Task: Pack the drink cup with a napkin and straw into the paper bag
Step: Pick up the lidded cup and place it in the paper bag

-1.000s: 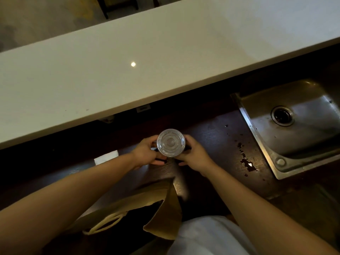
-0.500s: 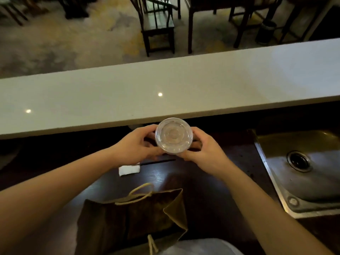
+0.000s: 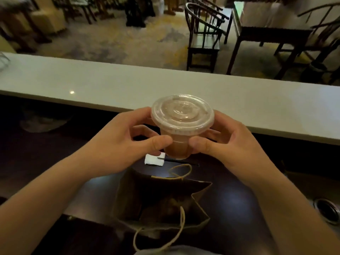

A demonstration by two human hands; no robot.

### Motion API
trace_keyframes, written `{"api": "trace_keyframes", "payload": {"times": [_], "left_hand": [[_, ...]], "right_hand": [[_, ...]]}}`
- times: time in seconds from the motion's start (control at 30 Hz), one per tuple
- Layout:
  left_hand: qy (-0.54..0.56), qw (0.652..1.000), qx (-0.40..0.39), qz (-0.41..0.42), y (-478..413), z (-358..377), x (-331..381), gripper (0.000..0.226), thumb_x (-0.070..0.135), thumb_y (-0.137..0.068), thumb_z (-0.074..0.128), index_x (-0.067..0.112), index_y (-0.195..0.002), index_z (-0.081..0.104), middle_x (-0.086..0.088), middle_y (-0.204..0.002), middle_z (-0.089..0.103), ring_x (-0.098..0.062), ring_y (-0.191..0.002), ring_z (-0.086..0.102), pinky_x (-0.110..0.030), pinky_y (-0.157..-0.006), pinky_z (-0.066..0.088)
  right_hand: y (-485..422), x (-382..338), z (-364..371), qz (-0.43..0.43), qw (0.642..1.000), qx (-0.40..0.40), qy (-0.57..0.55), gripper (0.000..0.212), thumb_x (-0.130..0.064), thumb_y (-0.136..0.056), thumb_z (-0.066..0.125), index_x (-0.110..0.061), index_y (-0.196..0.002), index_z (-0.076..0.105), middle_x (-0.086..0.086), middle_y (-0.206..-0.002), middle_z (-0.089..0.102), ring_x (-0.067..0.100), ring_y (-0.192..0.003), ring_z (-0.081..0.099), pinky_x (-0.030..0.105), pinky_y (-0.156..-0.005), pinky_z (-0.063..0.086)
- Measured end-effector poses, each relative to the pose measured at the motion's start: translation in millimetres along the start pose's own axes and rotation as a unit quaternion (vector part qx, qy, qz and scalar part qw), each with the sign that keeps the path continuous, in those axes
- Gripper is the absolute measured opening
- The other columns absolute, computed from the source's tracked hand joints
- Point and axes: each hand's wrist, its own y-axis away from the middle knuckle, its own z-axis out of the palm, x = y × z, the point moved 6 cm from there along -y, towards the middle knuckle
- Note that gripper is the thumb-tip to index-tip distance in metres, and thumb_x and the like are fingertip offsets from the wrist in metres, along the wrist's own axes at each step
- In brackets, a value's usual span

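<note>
A clear plastic drink cup [image 3: 179, 142] with a flat lid and brown liquid is held in the air by both hands. My left hand [image 3: 119, 146] grips its left side, my right hand [image 3: 228, 146] its right side. Below the cup an open brown paper bag [image 3: 158, 201] with cord handles stands on the dark counter. Just beyond the bag lies a folded white napkin [image 3: 154, 159], with a thin dark straw [image 3: 181, 161] across it, partly hidden by the cup.
A long pale raised bar top [image 3: 110, 83] runs across behind the dark work counter [image 3: 237, 203]. A sink drain [image 3: 326, 210] shows at the right edge. Chairs and tables stand on the floor beyond the bar.
Both hands have lifted the cup up from the counter and nearer to the camera. The view has tilted upward, so the bag now sits below the cup and the sink has slid to the right edge.
</note>
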Motion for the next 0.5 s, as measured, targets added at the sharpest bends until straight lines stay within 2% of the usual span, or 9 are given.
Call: {"api": "trace_keyframes", "payload": {"times": [0.07,0.17,0.23,0.33,0.43,0.5], "left_hand": [[-0.005,1.000,0.007,0.007,16,-2,2,0.053,0.037,-0.078,0.074,0.034,-0.129,0.062,0.008,-0.126,0.069,-0.023,-0.112,0.068,-0.043,-0.084,0.062],[-0.017,1.000,0.000,0.003,39,1,-6,0.054,0.035,-0.080,0.073,0.031,-0.132,0.060,0.005,-0.127,0.069,-0.025,-0.113,0.067,-0.046,-0.093,0.058],[0.010,1.000,-0.004,-0.019,53,6,-18,0.053,0.034,-0.080,0.074,0.031,-0.131,0.061,0.000,-0.125,0.070,-0.028,-0.110,0.068,-0.052,-0.091,0.058],[0.063,0.997,-0.014,-0.048,68,15,-35,0.052,0.036,-0.080,0.076,0.032,-0.130,0.062,-0.006,-0.125,0.069,-0.036,-0.108,0.068,-0.058,-0.085,0.058],[0.074,0.995,-0.021,-0.068,74,21,-49,0.050,0.037,-0.079,0.078,0.030,-0.127,0.063,-0.004,-0.123,0.070,-0.029,-0.111,0.068,-0.052,-0.091,0.057],[0.064,0.995,-0.026,-0.069,76,25,-53,0.048,0.035,-0.081,0.078,0.027,-0.126,0.062,-0.001,-0.121,0.071,-0.023,-0.113,0.068,-0.046,-0.094,0.057]], "right_hand": [[3,-4,10,0.000,1.000,-0.029,0.010,0.051,-0.042,-0.071,0.081,-0.036,-0.118,0.064,-0.010,-0.118,0.071,0.010,-0.110,0.067,0.039,-0.091,0.054],[10,4,24,0.018,0.998,-0.066,0.017,0.052,-0.040,-0.070,0.082,-0.033,-0.119,0.065,-0.006,-0.116,0.072,0.014,-0.109,0.067,0.041,-0.090,0.057],[17,11,34,0.032,0.995,-0.091,0.012,0.053,-0.039,-0.072,0.081,-0.031,-0.121,0.064,-0.004,-0.118,0.071,0.016,-0.110,0.066,0.040,-0.087,0.057],[29,19,46,0.055,0.991,-0.124,-0.004,0.051,-0.034,-0.077,0.079,-0.025,-0.124,0.062,-0.001,-0.119,0.071,0.019,-0.111,0.067,0.030,-0.081,0.056],[37,21,52,0.078,0.987,-0.136,0.027,0.056,-0.036,-0.074,0.081,-0.028,-0.126,0.060,-0.004,-0.118,0.071,0.017,-0.109,0.067,0.040,-0.086,0.058],[41,17,51,0.075,0.986,-0.125,0.085,0.066,-0.040,-0.069,0.084,-0.035,-0.128,0.055,-0.013,-0.117,0.069,0.011,-0.106,0.068,0.037,-0.083,0.060]]}}
